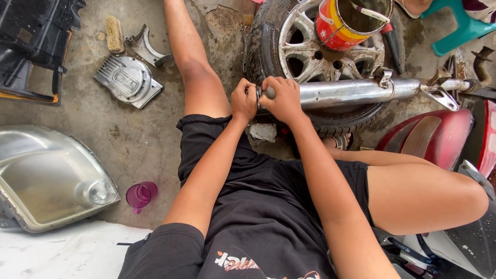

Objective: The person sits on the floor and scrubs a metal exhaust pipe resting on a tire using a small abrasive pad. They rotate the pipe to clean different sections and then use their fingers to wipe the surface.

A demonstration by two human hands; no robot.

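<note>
A long chrome exhaust pipe (351,92) lies across a tyre and alloy wheel (305,57) on the concrete floor. My right hand (281,98) is closed around the pipe's near end. My left hand (244,99) sits right beside it, fingers pinched on a small metal ring at the pipe's tip. The two hands touch each other. I sit on the floor with my legs spread on either side of the wheel.
A red and yellow tin (346,20) stands on the wheel. A ribbed engine cover (126,80), a brush (114,34) and a curved bracket (147,49) lie at the left. A silver tank (46,178), a purple cup (139,195) and red bodywork (439,137) are nearby.
</note>
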